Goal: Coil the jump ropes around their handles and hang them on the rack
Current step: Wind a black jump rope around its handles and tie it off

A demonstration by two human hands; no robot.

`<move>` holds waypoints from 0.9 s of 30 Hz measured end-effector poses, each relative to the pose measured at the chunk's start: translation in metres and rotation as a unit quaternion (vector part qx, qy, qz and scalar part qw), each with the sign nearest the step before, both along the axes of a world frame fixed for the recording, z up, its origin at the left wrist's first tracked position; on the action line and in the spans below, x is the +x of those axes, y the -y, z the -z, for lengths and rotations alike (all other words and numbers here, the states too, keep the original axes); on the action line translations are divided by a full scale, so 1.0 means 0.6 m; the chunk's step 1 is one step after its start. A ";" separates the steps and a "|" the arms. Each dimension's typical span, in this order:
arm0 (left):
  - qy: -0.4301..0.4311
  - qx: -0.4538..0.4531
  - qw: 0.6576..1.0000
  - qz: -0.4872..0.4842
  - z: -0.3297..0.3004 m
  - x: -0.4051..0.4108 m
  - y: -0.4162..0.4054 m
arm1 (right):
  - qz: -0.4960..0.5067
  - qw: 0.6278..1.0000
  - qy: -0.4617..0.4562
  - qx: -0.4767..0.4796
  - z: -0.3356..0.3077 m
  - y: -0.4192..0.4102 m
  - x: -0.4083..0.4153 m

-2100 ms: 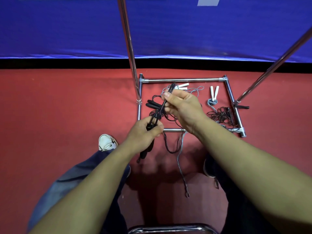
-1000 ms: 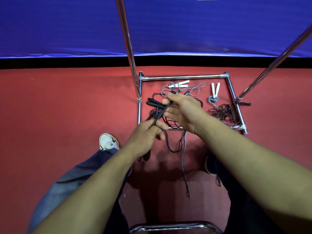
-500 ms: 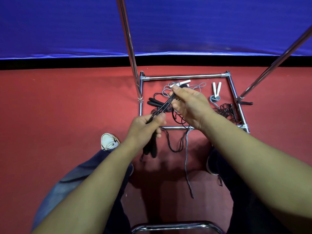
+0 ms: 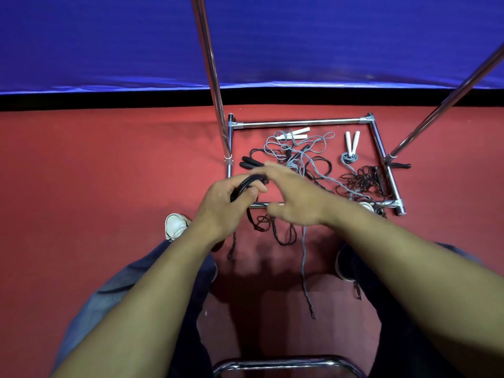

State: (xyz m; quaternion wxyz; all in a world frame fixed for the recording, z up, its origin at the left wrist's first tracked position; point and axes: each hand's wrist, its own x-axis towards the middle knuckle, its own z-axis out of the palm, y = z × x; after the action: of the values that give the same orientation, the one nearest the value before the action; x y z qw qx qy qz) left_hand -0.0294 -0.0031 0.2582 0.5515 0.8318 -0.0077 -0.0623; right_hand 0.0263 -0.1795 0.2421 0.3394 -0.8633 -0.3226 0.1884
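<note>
My left hand [image 4: 226, 203] grips the black jump rope [image 4: 242, 185] by its handles, with loops of cord bent over the top of the fist. The rope's loose black cord [image 4: 283, 236] hangs below both hands toward the floor. My right hand [image 4: 294, 197] is blurred, fingers extended toward the left hand at the cord; whether it holds the cord cannot be made out. The chrome rack [image 4: 300, 122] stands ahead on its rectangular base, two uprights rising out of view.
Inside the rack base lie a grey rope with white handles [image 4: 294, 133], another white-handled pair [image 4: 351, 141], spare black handles [image 4: 249, 163] and a tangled black rope [image 4: 362, 182]. A grey cord [image 4: 304, 263] trails between my feet. A chair rail [image 4: 286, 362] is below.
The right hand has dropped from above the rack base down to the left hand, bending the cord into loops over the handles. The left hand has stayed close to the rack's front bar.
</note>
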 end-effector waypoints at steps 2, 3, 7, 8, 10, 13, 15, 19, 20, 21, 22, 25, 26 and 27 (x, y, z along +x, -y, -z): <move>0.014 -0.015 1.000 0.017 -0.013 -0.001 -0.005 | 0.009 0.999 0.030 0.020 0.018 -0.008 -0.008; 0.025 -0.020 0.999 0.021 -0.020 -0.002 -0.006 | 0.035 0.997 0.041 0.051 0.016 -0.013 -0.009; 0.060 -0.051 0.997 -0.014 -0.077 -0.023 0.000 | 0.140 0.982 0.088 0.096 -0.003 -0.007 0.006; 0.061 -0.071 0.995 -0.024 -0.095 -0.031 0.000 | 0.146 0.980 0.115 0.075 -0.008 -0.001 0.003; 0.056 -0.114 0.991 -0.030 -0.136 -0.043 -0.005 | 0.138 0.980 0.143 0.031 -0.019 0.012 -0.009; 0.063 -0.120 0.991 -0.002 -0.220 -0.056 -0.018 | 0.101 0.970 0.221 -0.013 -0.064 0.021 -0.040; 0.084 -0.098 0.992 0.009 -0.279 -0.064 -0.028 | 0.122 0.960 0.251 0.013 -0.121 0.022 -0.047; 0.110 -0.015 0.994 0.021 -0.386 -0.083 -0.050 | 0.283 0.919 0.239 0.136 -0.287 0.045 -0.026; 0.118 0.010 0.993 0.021 -0.409 -0.087 -0.055 | 0.298 0.910 0.245 0.148 -0.334 0.051 -0.020; 0.129 0.029 0.991 0.018 -0.431 -0.091 -0.060 | 0.302 0.905 0.254 0.156 -0.385 0.055 -0.018; 0.141 0.045 0.989 0.010 -0.452 -0.092 -0.065 | 0.299 0.901 0.266 0.168 -0.435 0.055 -0.017; 0.191 0.107 0.975 -0.037 -0.502 -0.080 -0.082 | 0.279 0.885 0.322 0.187 -0.581 0.050 -0.034; 0.203 0.127 0.970 -0.050 -0.517 -0.075 -0.084 | 0.266 0.883 0.336 0.190 -0.622 0.048 -0.046; 0.212 0.137 0.966 -0.061 -0.527 -0.070 -0.085 | 0.253 0.883 0.348 0.187 -0.659 0.046 -0.059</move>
State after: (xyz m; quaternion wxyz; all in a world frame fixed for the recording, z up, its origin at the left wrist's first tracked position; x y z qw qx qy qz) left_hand -0.0713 0.0480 0.5746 0.4211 0.8923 -0.0650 0.1491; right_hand -0.0091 -0.2071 0.6372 0.3968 -0.8459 -0.2201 -0.2803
